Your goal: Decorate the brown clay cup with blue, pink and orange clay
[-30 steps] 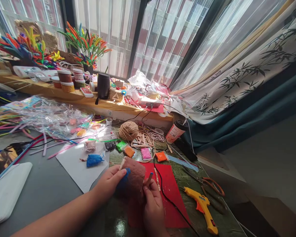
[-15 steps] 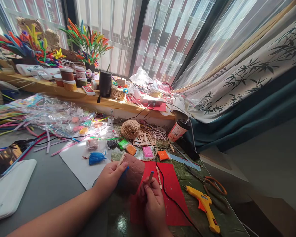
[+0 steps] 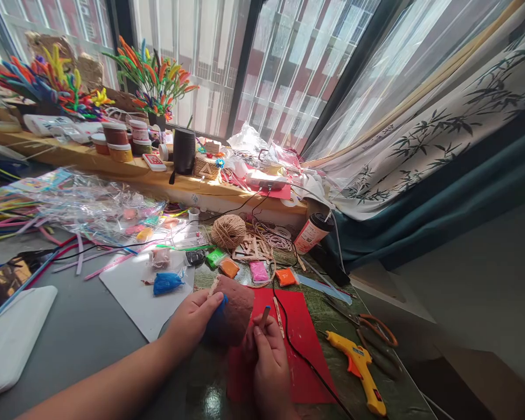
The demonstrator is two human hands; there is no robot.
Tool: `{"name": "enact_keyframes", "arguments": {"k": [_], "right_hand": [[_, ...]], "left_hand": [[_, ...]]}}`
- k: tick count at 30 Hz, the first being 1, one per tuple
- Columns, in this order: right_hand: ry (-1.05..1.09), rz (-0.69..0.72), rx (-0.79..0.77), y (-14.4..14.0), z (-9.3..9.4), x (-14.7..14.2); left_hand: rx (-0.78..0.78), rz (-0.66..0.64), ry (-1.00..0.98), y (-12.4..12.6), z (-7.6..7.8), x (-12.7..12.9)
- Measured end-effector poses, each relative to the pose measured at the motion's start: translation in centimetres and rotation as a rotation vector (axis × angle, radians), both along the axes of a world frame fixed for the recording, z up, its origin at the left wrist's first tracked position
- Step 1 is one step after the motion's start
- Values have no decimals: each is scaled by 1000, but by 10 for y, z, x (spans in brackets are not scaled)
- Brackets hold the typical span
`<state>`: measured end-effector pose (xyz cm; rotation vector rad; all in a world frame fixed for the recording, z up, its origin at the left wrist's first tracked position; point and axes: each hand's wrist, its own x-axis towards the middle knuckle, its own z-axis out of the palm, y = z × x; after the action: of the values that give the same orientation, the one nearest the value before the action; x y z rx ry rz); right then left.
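Brown clay lump sits at the near left edge of the red sheet, and I use that sheet as my landmark. My left hand is closed around the lump's left side, fingers curled over a blue patch of clay pressed onto it, with a pale stick poking up past the fingertips. My right hand rests on the near part of the red sheet, gripped around a thin stick tool whose tip carries a dab of blue; the tip stands just beside the lump's right side, and I cannot tell whether it touches. The 2 hands are close together with the lump between them.

A black cord runs across the red sheet from far to near. Right of the sheet lies a yellow glue gun, with orange-handled scissors beyond it. Just past the sheet's far edge I see small clay packets: orange, pink, another orange and green. Farther back sits a ball of twine. Left of the sheet lies a white sheet carrying a blue clay bag.
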<state>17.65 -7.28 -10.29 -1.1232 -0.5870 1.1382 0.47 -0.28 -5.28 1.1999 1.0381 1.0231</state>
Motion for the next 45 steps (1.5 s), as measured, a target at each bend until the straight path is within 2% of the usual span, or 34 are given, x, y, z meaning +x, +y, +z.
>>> {"name": "enact_keyframes", "arguments": {"k": [3, 5, 8, 13, 16, 25, 34, 45], "right_hand": [[-74, -70, 27, 1, 4, 2], [-174, -128, 81, 2, 10, 7], [-388, -143, 161, 7, 28, 17], [-773, 117, 291, 27, 72, 26], [-916, 234, 349, 39, 85, 23], [-606, 300, 213, 45, 70, 17], [-773, 252, 266, 43, 74, 15], [-803, 233, 279, 42, 74, 13]], "left_hand": [[45, -9, 4, 0, 2, 1], [114, -13, 80, 0, 1, 1], [186, -17, 200, 0, -2, 0], [255, -93, 269, -4, -6, -1], [331, -157, 288, -7, -5, -2], [491, -243, 329, -9, -10, -6], [496, -218, 332, -12, -8, -4], [512, -218, 348, -12, -8, -5]]}}
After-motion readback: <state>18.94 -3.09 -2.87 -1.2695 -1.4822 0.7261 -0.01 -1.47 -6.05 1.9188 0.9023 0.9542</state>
